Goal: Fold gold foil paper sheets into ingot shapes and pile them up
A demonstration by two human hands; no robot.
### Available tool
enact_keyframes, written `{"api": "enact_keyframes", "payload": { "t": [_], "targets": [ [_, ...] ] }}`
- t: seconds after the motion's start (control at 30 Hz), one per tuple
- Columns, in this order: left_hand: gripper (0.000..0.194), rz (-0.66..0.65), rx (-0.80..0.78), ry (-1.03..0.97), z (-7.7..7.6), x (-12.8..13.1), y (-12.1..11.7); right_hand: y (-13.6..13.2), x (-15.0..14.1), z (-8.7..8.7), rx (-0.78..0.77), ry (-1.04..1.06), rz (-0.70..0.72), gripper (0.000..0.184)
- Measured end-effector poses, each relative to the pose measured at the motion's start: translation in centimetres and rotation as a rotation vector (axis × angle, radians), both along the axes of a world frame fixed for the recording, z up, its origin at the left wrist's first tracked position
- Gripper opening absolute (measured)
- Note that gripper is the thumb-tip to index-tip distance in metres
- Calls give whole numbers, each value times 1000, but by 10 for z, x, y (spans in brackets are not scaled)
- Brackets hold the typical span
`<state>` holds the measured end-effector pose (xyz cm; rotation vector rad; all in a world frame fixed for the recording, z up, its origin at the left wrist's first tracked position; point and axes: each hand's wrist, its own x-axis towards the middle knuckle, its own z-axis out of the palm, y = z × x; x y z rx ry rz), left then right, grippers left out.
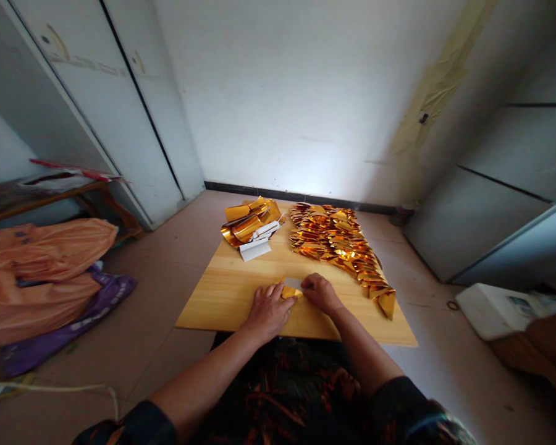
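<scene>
A small sheet of gold foil paper (290,292), partly folded and showing a grey-white side, lies on the wooden board near its front edge. My left hand (267,310) rests over the sheet's left part with fingers stretched out, pressing it down. At the sheet's right edge, my right hand (321,292) has its fingers pinched together on the paper. Farther back on the left is a loose pile of gold foil sheets (249,227), some white side up. Rows of folded gold foil pieces (333,235) cover the right side and run down toward the front right corner.
The wooden board (208,303) stands close to a white wall (287,93). To the left are a cabinet (120,93) and orange plastic bags (46,272) on the floor. A fridge-like grey unit (491,204) and a white box (495,312) are on the right.
</scene>
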<state>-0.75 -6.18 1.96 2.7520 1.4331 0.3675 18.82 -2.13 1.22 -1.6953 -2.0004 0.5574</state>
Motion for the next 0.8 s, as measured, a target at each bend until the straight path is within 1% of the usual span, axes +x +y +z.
{"api": "enact_keyframes", "payload": {
  "t": [0.1, 0.2, 0.27, 0.33, 0.4, 0.53, 0.67, 0.73, 0.8],
  "targets": [
    [34, 1, -5, -9, -1, 0, 1, 1, 1, 3, -17, 6, 8, 17],
    [34, -2, -13, -16, -3, 1, 2, 2, -5, 10, -63, -69, -33, 3],
    [34, -3, -17, -18, -4, 0, 2, 2, -11, 14, -84, -159, -74, 15],
    [35, 0, -17, -14, -5, 0, 3, 3, -16, 17, -80, -243, -97, 22],
    [36, 2, -17, -9, -5, 0, 3, 4, -19, 18, -77, -293, -98, 23],
    [35, 5, -23, -13, -2, 1, 1, 6, -20, 17, -97, -318, -102, 20],
    [33, 22, -39, -19, -1, 2, 2, 7, -14, 12, -37, -316, -85, 11],
    [29, 28, -59, -30, -1, 0, 7, 6, -8, 9, 30, -277, -36, 10],
    [25, 17, -93, -51, -1, -6, 14, 3, -3, 7, 106, -239, 46, 14]
  ]
}}
